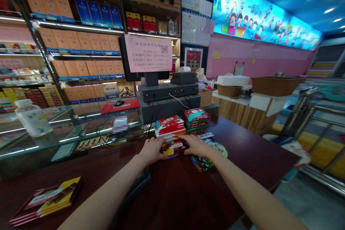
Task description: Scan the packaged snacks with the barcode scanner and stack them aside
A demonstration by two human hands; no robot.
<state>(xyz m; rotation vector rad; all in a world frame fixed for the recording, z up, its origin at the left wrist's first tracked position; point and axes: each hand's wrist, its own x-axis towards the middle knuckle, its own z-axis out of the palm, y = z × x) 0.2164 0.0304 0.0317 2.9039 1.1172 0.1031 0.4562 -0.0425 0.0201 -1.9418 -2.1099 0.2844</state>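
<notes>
The 2 bare forearms [107, 192] reach forward; the left hand [152, 151] and right hand [198, 146] angle inward, palms down, just apart.

The person's 2 arms are bare: the left forearm [107, 194] and the right forearm [250, 194] are long and slim. Each narrows at the wrist into a hand, the left hand [152, 151] and the right hand [198, 146], with 5 slender fingers. Fingernails are too small to make out.

The left hand [152, 151] and right hand [198, 146] cover most of the flat packet [174, 147], its label unreadable.
</notes>
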